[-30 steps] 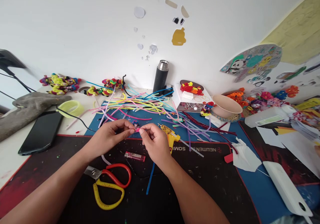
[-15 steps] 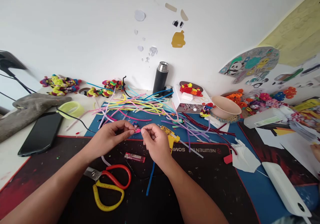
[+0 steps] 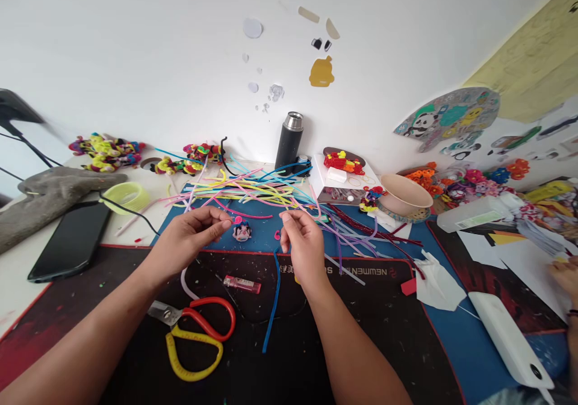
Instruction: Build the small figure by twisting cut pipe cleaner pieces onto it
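Your right hand (image 3: 303,241) hides most of the yellow object (image 3: 297,279). The pink piece (image 3: 277,234) beside your hand is too small to identify. The right edge crops another person's hand (image 3: 563,277).

Single view, head-worn: looks forward and steeply down from above, behind left fingers (image 3: 224,227) and right fingers (image 3: 289,223). Both within arm's reach, near mid-frame; forearms (image 3: 356,333) enter from below. Wide view: surface (image 3: 15,275) around and below fingers, wall (image 3: 180,62) beyond.
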Available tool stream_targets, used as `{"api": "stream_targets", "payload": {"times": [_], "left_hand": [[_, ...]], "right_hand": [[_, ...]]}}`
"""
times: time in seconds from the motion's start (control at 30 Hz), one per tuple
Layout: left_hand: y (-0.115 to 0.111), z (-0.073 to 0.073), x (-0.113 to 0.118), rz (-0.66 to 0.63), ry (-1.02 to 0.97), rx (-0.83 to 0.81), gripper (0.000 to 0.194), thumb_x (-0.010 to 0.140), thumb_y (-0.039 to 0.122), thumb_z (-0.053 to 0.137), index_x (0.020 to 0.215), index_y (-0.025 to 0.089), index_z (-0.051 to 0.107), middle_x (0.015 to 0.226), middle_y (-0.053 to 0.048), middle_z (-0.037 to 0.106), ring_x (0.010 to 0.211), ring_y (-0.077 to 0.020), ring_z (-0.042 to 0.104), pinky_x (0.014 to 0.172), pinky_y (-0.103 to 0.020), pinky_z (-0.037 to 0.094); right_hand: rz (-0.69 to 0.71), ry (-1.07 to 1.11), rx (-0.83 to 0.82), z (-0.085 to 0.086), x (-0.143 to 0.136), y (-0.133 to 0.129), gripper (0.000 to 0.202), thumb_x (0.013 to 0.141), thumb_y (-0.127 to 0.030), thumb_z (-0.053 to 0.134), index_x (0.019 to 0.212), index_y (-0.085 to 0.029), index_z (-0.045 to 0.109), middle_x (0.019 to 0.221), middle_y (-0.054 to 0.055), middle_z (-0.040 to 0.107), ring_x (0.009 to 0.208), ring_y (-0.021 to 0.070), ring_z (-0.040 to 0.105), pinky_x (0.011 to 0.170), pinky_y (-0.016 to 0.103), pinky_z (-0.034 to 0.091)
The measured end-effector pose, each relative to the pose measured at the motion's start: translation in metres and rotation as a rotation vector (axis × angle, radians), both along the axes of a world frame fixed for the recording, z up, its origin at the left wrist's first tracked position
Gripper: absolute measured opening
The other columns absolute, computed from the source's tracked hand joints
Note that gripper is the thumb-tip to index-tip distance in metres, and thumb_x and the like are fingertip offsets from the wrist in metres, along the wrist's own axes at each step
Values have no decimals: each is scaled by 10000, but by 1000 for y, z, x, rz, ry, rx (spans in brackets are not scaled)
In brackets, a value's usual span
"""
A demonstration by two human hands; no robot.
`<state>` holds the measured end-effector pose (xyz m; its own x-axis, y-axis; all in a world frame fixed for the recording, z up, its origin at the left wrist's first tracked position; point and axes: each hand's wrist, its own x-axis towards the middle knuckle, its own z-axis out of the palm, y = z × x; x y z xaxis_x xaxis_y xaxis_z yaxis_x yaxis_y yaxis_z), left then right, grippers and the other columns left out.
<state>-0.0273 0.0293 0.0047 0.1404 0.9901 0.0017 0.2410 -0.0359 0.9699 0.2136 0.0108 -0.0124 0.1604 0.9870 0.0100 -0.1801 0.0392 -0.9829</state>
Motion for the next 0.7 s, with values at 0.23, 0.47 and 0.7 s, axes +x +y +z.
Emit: {"api": "stream_targets", "payload": {"times": [0.23, 0.47, 0.7], "left_hand": [[0, -6, 1, -57, 78, 29, 526, 863, 754, 805, 909, 230, 787, 846, -33, 773, 746, -195, 657, 690, -290, 515], [-4, -3, 7, -131, 89, 14, 543, 883, 769, 774, 924, 229, 785, 871, -43, 790, 768, -212, 686, 710, -300, 547], [-5, -2, 10, -148, 108, 22, 583, 880, 805, 752, 925, 226, 785, 886, -53, 804, 786, -226, 711, 757, -324, 580]], "right_hand": [[2, -5, -7, 3, 1, 0, 415, 919, -612, 802, 966, -206, 726, 561, -65, 557, 452, 107, 481, 465, 253, 395], [5, 19, -20, 2, 8, 3, 410, 916, -597, 810, 970, -199, 732, 567, -62, 561, 457, 103, 472, 460, 244, 374], [219, -66, -69, -1, 1, -3, 373, 972, -552, 768, 1043, -189, 728, 638, -53, 609, 467, 93, 482, 476, 242, 378]]}}
